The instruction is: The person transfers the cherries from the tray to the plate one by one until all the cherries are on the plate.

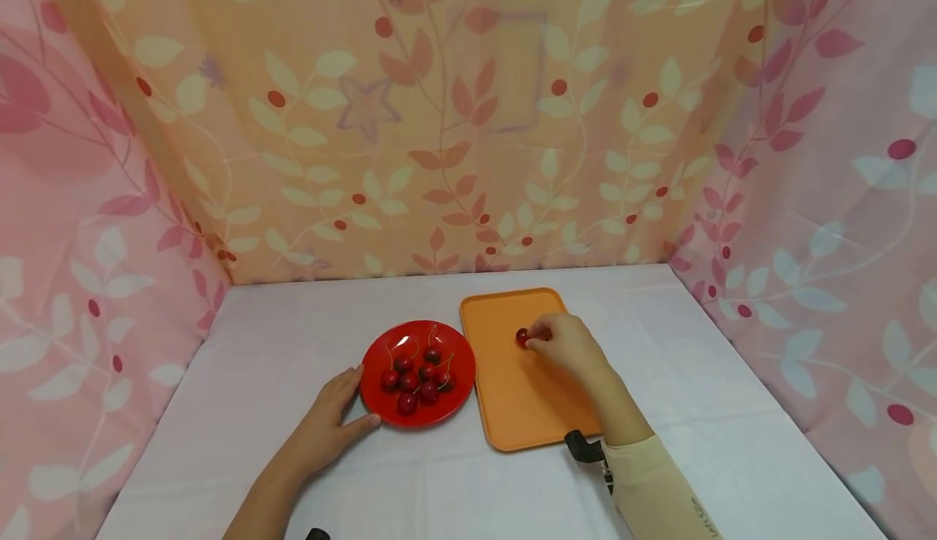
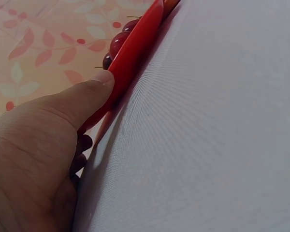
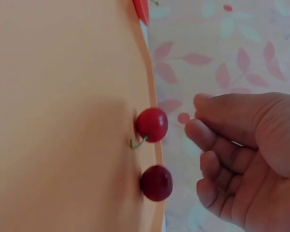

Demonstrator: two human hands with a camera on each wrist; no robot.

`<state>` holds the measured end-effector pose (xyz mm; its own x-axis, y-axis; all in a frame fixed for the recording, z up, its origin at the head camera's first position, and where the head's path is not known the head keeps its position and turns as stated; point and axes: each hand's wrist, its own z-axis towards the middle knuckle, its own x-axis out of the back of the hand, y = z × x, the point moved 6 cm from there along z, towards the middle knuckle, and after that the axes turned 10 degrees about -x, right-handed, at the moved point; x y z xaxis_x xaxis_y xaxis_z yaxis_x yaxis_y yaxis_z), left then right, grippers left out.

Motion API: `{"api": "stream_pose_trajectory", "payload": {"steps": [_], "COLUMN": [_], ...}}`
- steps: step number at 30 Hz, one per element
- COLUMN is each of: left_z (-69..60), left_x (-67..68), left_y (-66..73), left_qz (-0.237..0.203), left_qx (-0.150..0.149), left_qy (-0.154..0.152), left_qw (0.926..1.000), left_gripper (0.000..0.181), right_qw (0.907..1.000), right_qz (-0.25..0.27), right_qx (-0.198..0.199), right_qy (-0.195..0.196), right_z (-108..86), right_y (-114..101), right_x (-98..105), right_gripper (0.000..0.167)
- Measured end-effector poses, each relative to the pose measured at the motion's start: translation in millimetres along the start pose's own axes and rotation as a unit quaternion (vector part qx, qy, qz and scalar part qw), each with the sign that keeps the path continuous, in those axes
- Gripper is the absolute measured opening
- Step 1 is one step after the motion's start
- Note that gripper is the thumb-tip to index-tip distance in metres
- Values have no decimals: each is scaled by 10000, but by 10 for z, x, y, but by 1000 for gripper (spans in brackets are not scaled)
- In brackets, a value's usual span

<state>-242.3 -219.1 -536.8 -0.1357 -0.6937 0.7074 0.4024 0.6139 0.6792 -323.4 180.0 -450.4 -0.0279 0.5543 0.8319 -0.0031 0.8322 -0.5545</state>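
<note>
A shiny red plate [image 1: 373,402] heaped with several dark red cherries [image 1: 408,381], some with green stems, sits left of the orange tray [image 1: 505,426]. My left hand [image 1: 333,422] rests at the plate's left rim. Its thumb [image 2: 94,92] lies against that rim in the left wrist view; the other fingers are partly hidden. Over the tray is my right hand [image 1: 574,346], fingers loosely bent and holding nothing. In the right wrist view, a bright red cherry [image 3: 152,124] with a stem and a darker cherry [image 3: 157,183] lie on the tray, just apart from the fingertips.
A white cloth [image 1: 293,320] covers the table. Patterned curtains [image 1: 439,158] stand behind it and at both sides. The plate's right edge is close beside the tray's left edge. A black strap piece [image 1: 583,447] shows at the right wrist.
</note>
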Motion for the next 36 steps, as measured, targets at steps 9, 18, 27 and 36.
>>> {"api": "stream_pose_trajectory", "payload": {"steps": [9,18,27,36], "left_z": [9,-14,-4,-13], "left_x": [-7,27,9,8], "left_y": [20,26,36,30], "left_qz": [-32,-22,23,56], "left_qx": [-24,-152,-101,-133], "left_qy": [-9,74,68,73], "left_qw": [10000,9999,9999,9999], "left_gripper": [96,95,94,94], "right_qw": [9983,9972,9972,9956], "right_qz": [-254,-453,-646,-821], "right_qx": [-492,-537,-366,-449], "right_qy": [-199,-265,-118,-50], "right_z": [23,49,51,86], "right_y": [250,287,321,376], "right_x": [-61,-188,-174,-186], "right_gripper": [13,17,12,8]}}
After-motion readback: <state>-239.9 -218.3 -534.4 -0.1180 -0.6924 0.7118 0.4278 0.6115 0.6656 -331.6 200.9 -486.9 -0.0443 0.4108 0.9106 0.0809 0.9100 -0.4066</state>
